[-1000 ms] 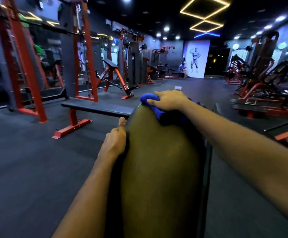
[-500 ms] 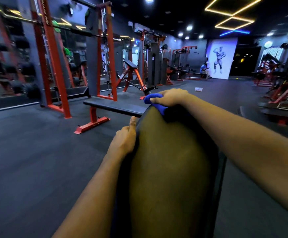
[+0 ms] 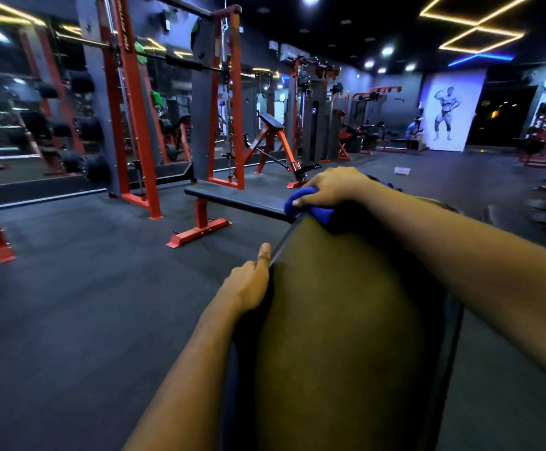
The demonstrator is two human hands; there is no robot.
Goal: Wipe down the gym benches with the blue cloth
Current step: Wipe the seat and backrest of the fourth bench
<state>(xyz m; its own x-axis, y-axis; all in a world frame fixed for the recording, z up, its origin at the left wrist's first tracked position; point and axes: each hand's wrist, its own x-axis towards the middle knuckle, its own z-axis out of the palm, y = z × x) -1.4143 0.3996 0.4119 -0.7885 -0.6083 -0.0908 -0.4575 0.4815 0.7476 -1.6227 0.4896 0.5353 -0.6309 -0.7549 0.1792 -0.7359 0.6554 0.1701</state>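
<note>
A dark padded bench runs away from me in the middle of the view. At its far end my right hand grips the bunched blue cloth against the pad's top left corner. My left hand grips the bench's left edge nearer to me, thumb lying straight along the rim and fingers curled under it. Both forearms stretch forward over and beside the pad.
A flat black bench on a red frame stands just beyond, to the left. Red racks with weight plates line the mirrored left wall. An incline bench and more machines stand farther back. A person sits far off. Dark rubber floor surrounds me.
My view has swung to the left, so the bench and hands sit further right in frame. My right hand keeps the cloth at the bench's far end; my left hand stays on the edge.
</note>
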